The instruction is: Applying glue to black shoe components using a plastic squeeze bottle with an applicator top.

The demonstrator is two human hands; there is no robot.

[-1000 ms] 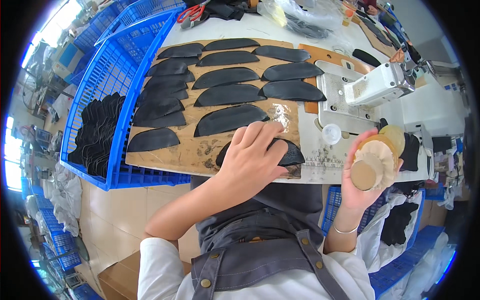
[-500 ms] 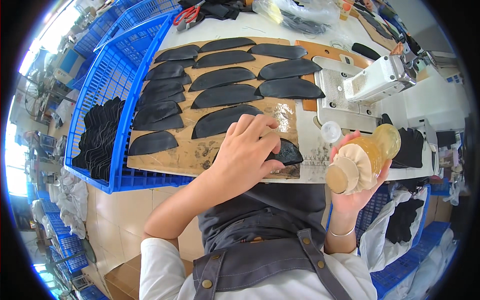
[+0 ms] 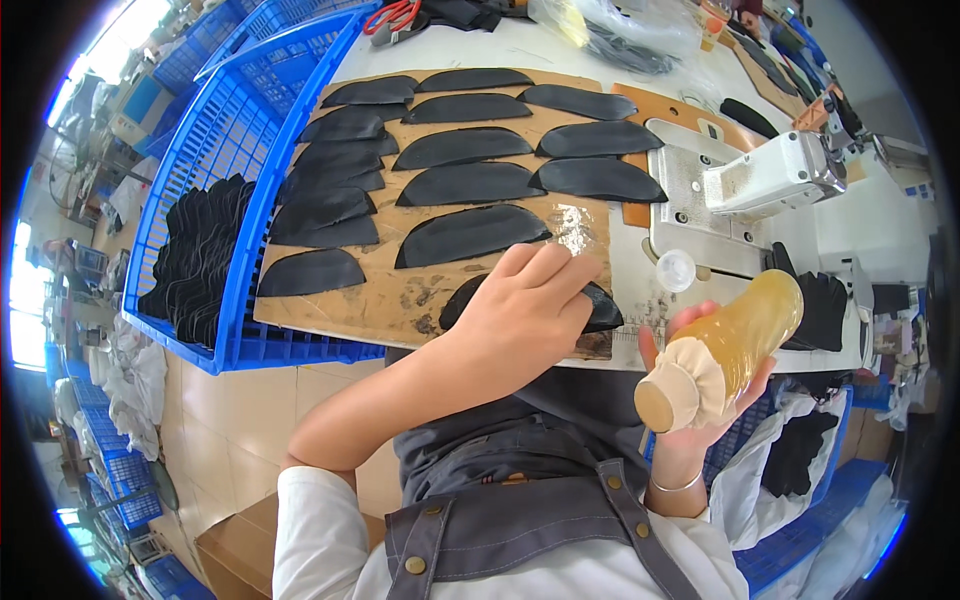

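Observation:
My right hand [image 3: 700, 420] is wrapped round a bottle of amber liquid [image 3: 745, 330], tilted with its cloth-covered mouth toward me and to the left. My left hand [image 3: 530, 315] is over a dark half-moon piece [image 3: 462, 302] at the near edge of a brown board [image 3: 340, 310]. Its fingers are drawn together at the piece's right part; the fingertips are hidden, so I cannot tell what they pinch. Several more black half-moon pieces [image 3: 470, 185] lie in rows on the board, some overlapping. A wet, glossy patch [image 3: 572, 228] shows near the board's right edge.
A blue crate [image 3: 228, 300] with stacked black pieces [image 3: 195, 260] stands left of the board. To the right are a white sewing machine [image 3: 770, 175], a small clear cup [image 3: 676, 270] and black fabric [image 3: 818, 310]. Red-handled scissors [image 3: 395, 17] lie at the back.
My left hand's fingers, spread before, have come together and curled down over the piece. The bottle has turned a little, its covered mouth shifting left and down. The whole view has shifted slightly.

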